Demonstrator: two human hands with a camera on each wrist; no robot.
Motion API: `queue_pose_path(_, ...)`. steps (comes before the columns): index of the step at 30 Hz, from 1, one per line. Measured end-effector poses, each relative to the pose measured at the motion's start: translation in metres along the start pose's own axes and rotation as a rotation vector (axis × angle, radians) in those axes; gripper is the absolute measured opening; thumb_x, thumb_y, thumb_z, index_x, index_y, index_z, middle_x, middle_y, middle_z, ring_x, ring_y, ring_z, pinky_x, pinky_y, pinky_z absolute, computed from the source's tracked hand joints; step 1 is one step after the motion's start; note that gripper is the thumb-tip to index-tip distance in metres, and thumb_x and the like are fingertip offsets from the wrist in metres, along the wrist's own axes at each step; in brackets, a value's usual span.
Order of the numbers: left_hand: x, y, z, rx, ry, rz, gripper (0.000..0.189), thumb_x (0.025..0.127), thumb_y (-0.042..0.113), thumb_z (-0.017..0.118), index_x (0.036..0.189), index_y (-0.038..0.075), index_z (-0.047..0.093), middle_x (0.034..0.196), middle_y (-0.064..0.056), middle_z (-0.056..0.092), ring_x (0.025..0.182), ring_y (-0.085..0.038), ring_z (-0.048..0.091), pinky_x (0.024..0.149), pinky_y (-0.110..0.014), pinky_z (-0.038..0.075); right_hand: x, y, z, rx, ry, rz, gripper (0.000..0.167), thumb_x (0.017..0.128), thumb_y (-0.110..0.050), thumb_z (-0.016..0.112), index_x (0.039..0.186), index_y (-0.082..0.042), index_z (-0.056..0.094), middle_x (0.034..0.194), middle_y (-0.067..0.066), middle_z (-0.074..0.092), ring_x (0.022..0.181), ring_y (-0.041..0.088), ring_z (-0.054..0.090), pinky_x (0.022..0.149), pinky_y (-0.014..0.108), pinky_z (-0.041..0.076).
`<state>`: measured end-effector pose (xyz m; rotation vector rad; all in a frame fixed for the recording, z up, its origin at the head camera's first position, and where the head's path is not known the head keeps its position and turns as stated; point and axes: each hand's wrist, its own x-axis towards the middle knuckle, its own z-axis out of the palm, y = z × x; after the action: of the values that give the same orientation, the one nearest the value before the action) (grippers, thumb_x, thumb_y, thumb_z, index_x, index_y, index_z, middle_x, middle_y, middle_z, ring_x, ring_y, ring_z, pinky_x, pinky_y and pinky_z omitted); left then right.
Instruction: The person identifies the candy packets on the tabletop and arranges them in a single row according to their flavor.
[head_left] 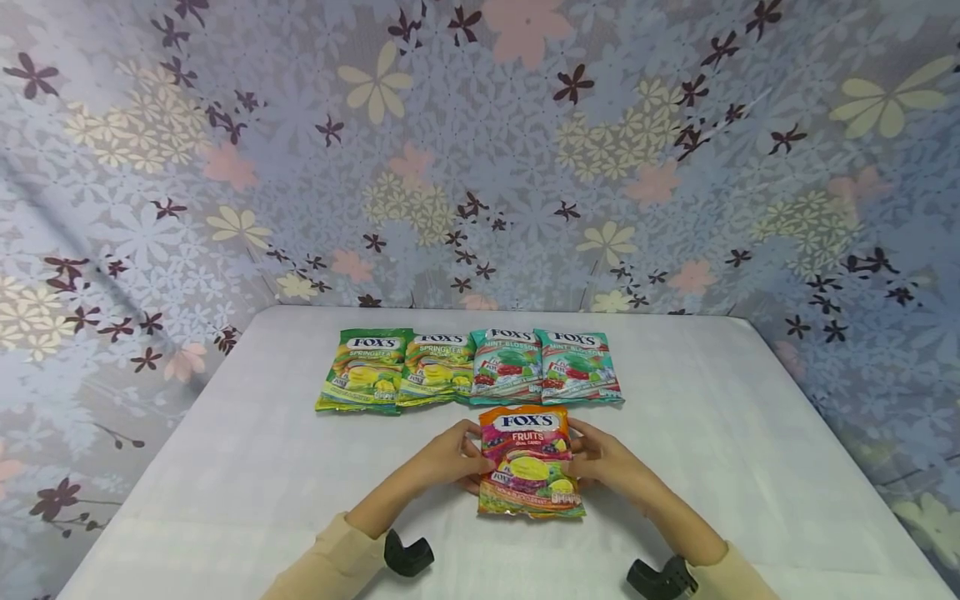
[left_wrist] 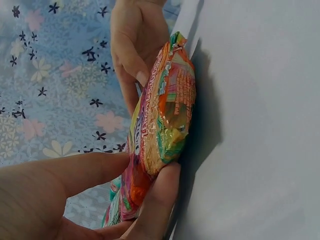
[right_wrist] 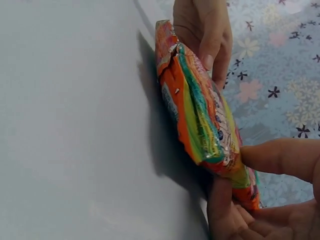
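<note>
An orange and magenta Fox's Fruits candy bag (head_left: 528,467) is held between both hands near the middle of the white table. My left hand (head_left: 448,457) pinches its left edge, thumb on the printed front and fingers behind. On the opposite edge my right hand (head_left: 611,467) pinches it the same way. The left wrist view shows the bag (left_wrist: 167,100) edge-on, with a shadow on the cloth beside it. In the right wrist view, thumb and fingers grip the side of the bag (right_wrist: 200,115).
Behind lies a row of candy bags: two green-yellow Spring Tea bags (head_left: 365,372) (head_left: 437,368) at left, two teal Mint Blossom bags (head_left: 507,367) (head_left: 577,368) at right. They stand on a white-covered table (head_left: 712,433). A flowered curtain (head_left: 480,167) hangs beyond its back edge.
</note>
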<state>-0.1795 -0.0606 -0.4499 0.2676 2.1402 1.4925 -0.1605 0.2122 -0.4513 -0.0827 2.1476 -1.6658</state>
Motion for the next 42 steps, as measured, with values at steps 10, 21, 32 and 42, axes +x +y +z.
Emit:
queue_pose_path(10, -0.003, 0.001, 0.003, 0.005, 0.016, -0.004, 0.057, 0.087, 0.011, 0.074, 0.130, -0.002, 0.039, 0.090, -0.009, 0.061, 0.065, -0.023, 0.068, 0.058, -0.033, 0.056, 0.002, 0.009, -0.004, 0.044, -0.114, -0.068, 0.088, 0.090, -0.011, 0.065, 0.156, -0.007, 0.006, 0.118, 0.018, 0.063, 0.090, 0.022, 0.062, 0.070, 0.034, 0.050)
queue_pose_path(21, 0.000, 0.004, 0.006, 0.002, -0.002, 0.030, 0.058, 0.087, 0.008, 0.073, 0.128, 0.001, 0.033, 0.087, -0.009, 0.067, 0.066, -0.023, 0.067, 0.057, -0.033, 0.056, -0.002, 0.014, -0.003, 0.076, -0.079, -0.064, 0.090, 0.089, -0.012, 0.066, 0.157, -0.017, 0.007, 0.127, 0.021, 0.058, 0.095, 0.025, 0.062, 0.072, 0.036, 0.050)
queue_pose_path(32, 0.009, 0.009, 0.014, 0.073, 0.017, 0.082, 0.059, 0.087, 0.010, 0.073, 0.127, 0.003, 0.031, 0.082, -0.007, 0.067, 0.060, -0.021, 0.065, 0.055, -0.032, 0.055, -0.006, 0.013, -0.012, 0.135, -0.067, -0.070, 0.091, 0.089, -0.007, 0.066, 0.157, -0.020, 0.006, 0.131, 0.024, 0.055, 0.096, 0.025, 0.063, 0.075, 0.035, 0.053)
queue_pose_path(42, 0.012, 0.012, 0.019, 0.073, 0.009, 0.137, 0.061, 0.088, 0.007, 0.071, 0.132, 0.001, 0.029, 0.084, -0.009, 0.067, 0.063, -0.022, 0.066, 0.056, -0.033, 0.056, -0.010, 0.010, -0.016, 0.130, -0.019, -0.065, 0.092, 0.089, -0.006, 0.066, 0.157, -0.021, 0.006, 0.133, 0.025, 0.052, 0.097, 0.025, 0.063, 0.073, 0.033, 0.052)
